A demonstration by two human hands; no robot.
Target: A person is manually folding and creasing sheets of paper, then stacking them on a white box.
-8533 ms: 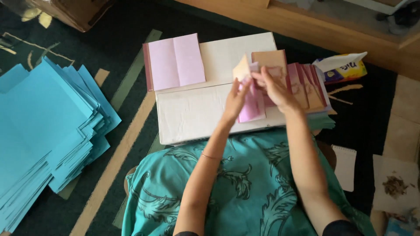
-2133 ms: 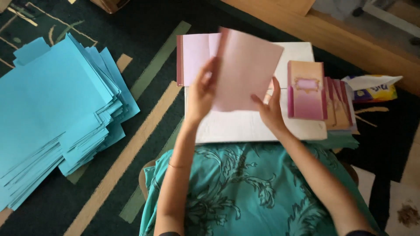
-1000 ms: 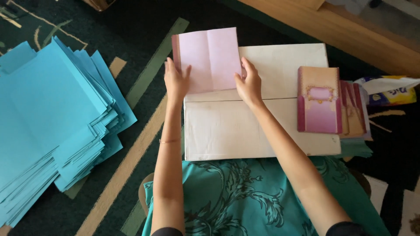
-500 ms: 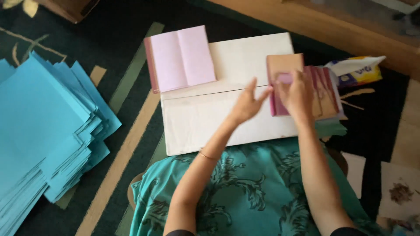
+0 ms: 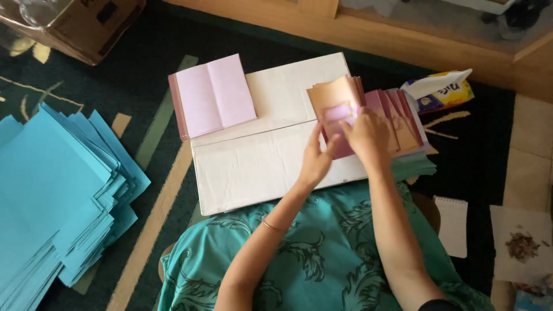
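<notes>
- Hands meet at the right part of the board (image 5: 253,167): the right hand (image 5: 368,135) lies on the top card (image 5: 334,106) of the fanned card row (image 5: 397,118), fingers curled over the card's lower right edge and apparently pinching it; the pinch itself is partly hidden.
- Left hand (image 5: 317,164) reaches up from below, fingers spread and open, fingertips touching the lower left edge of the same card, steadying or lifting it; it clasps nothing.
- Top card is tan with a pink panel, tilted a little, and overlaps the pink cards behind it, which lean in a row toward the board's right edge and partly over it.
- Board is a flattened white cardboard sheet resting on the person's lap, over a teal patterned dress (image 5: 311,259).
- Folded pink stack (image 5: 210,95) sits at the board's far left corner, lying open-faced and well apart from both hands.
- By the look of it, the work is midway: one stack of sheets is done at the left, a good many cards wait in the row at the right, and the next card is just being taken.
- Off the board, a large heap of blue sheets (image 5: 57,190) lies on the carpet (image 5: 132,57) to the left, a yellow packet (image 5: 440,92) beyond the right edge, and a small notepad (image 5: 452,224) near the right arm.
</notes>
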